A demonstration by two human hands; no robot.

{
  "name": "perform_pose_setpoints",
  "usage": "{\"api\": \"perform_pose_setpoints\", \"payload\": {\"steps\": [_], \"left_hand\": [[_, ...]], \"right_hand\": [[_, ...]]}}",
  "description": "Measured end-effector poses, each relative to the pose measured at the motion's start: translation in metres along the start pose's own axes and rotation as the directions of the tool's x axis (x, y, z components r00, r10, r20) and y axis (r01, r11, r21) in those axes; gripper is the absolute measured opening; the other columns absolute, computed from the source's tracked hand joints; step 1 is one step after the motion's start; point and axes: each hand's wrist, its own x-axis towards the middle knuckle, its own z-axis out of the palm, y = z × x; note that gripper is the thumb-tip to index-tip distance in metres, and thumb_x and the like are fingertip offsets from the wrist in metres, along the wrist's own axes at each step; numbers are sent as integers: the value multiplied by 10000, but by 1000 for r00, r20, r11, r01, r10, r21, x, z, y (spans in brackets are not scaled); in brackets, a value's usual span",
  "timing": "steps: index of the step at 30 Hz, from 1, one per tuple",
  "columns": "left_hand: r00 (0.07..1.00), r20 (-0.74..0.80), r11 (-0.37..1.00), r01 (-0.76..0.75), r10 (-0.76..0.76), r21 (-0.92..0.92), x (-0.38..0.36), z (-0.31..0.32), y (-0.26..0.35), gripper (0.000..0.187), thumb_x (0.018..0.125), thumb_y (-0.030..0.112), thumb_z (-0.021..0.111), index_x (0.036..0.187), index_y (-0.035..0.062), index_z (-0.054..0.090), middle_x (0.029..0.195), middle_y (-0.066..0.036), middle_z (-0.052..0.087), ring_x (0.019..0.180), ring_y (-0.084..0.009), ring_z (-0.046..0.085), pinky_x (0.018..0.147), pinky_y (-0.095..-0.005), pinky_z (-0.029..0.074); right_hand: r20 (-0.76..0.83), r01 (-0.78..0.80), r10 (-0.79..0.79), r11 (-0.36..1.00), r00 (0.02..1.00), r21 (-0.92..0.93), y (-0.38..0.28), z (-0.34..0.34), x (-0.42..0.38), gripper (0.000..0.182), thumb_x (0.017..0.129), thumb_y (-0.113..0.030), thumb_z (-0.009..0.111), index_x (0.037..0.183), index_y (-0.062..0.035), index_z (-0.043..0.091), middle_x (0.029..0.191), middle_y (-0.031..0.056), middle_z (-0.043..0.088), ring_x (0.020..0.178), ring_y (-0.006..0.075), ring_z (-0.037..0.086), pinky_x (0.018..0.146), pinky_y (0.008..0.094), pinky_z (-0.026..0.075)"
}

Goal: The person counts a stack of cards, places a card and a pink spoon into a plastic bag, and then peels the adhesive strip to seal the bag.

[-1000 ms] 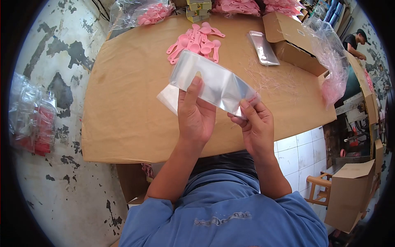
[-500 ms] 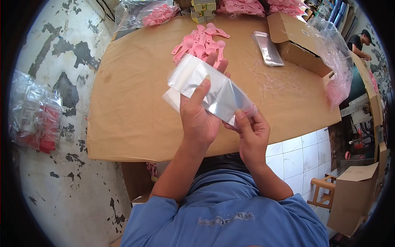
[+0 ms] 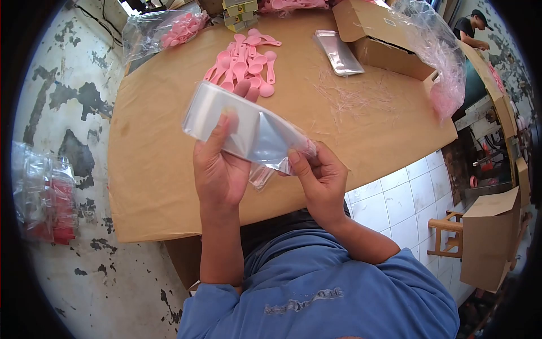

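Observation:
Both hands hold a stack of clear plastic bags (image 3: 265, 135) tilted above the table. My left hand (image 3: 217, 169) is closed on its left part, thumb on top and fingers behind it. At the lower right end, my right hand (image 3: 322, 181) pinches the bags between thumb and fingers, where a bit of pink shows. Below the stack, another piece of clear plastic (image 3: 261, 176) shows between the hands. Just beyond my left fingertips lies a heap of pink plastic spoons (image 3: 240, 69).
Brown paper covers the table (image 3: 164, 186). Farther back lie another stack of clear bags (image 3: 341, 56), an open cardboard box (image 3: 389, 56) and thin plastic strands (image 3: 355, 96). A bag of pink spoons (image 3: 183, 31) sits at the back left. A person (image 3: 471, 31) works at far right.
The view has shifted, and both hands with the bags appear farther left. The clear piece beneath the stack now shows between the hands instead of at the left.

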Motion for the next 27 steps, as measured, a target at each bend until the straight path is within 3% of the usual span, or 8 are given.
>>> {"api": "perform_pose_setpoints", "payload": {"steps": [4, 8, 13, 14, 17, 20, 23, 27], "left_hand": [[987, -86, 985, -123, 134, 123, -5, 4, 5, 536, 1080, 91, 579, 1562, -32, 381, 1557, -279, 495, 1455, -379, 508, 1192, -508, 469], [947, 9, 901, -307, 320, 306, -15, 3, 30, 559, 1079, 72, 574, 1585, -10, 351, 1555, -312, 476, 1431, -398, 528, 1176, -504, 494], [879, 179, 726, -468, 443, 504, -29, -1, 62, 505, 1079, 76, 575, 1545, -14, 402, 1477, -360, 525, 1343, -440, 591, 1108, -506, 536], [870, 188, 692, -480, 457, 540, -29, 0, 63, 482, 1077, 87, 581, 1520, -19, 424, 1430, -373, 561, 1292, -455, 626, 1076, -513, 550], [862, 192, 651, -484, 468, 586, -28, 4, 58, 453, 1073, 96, 587, 1486, -29, 449, 1354, -385, 615, 1209, -463, 681, 1035, -523, 566], [869, 161, 662, -464, 467, 589, -28, 4, 53, 443, 1073, 93, 586, 1476, -36, 455, 1325, -386, 631, 1186, -457, 694, 1021, -518, 572], [894, 161, 690, -428, 419, 584, -27, 2, 51, 460, 1084, 95, 577, 1508, -16, 438, 1386, -366, 599, 1252, -442, 660, 1044, -491, 569], [903, 148, 683, -404, 403, 609, -24, 2, 44, 468, 1090, 93, 567, 1526, -5, 426, 1415, -357, 583, 1287, -433, 643, 1051, -473, 572]], "right_hand": [[63, 2, -3, 1000, 998, 11, 0, -1, 0, 286, 1063, -72, 662, 1312, 67, 637, 1112, 68, 722, 997, 82, 674, 862, 257, 569], [221, 211, -141, 918, 965, -336, -14, -26, 13, 428, 1016, -152, 726, 1403, -12, 611, 1148, 88, 746, 1052, 183, 702, 889, 318, 567], [606, 604, -80, 250, 792, -757, -35, -70, 36, 604, 979, -356, 739, 1490, -91, 559, 1394, 108, 663, 1362, 336, 558, 1114, 478, 445], [633, 616, 81, 168, 770, -770, -36, -72, 36, 654, 1012, -491, 651, 1523, -101, 534, 1551, 110, 549, 1495, 322, 433, 1223, 512, 322], [676, 701, 228, -43, 701, -712, -27, -87, 36, 677, 1039, -552, 550, 1573, -138, 506, 1646, 114, 456, 1567, 346, 333, 1275, 512, 245], [571, 590, 159, -311, 806, -745, -31, -111, 55, 741, 1039, -607, 515, 1572, -94, 487, 1645, 140, 450, 1564, 344, 339, 1283, 544, 229], [384, 342, -52, -360, 922, -868, -40, -131, 76, 738, 1036, -593, 531, 1558, -73, 499, 1641, 153, 450, 1572, 343, 328, 1286, 549, 221], [610, 610, 14, -33, 792, -792, -33, -92, 64, 717, 1052, -595, 502, 1531, -62, 532, 1617, 164, 479, 1571, 346, 337, 1287, 541, 222]]}}
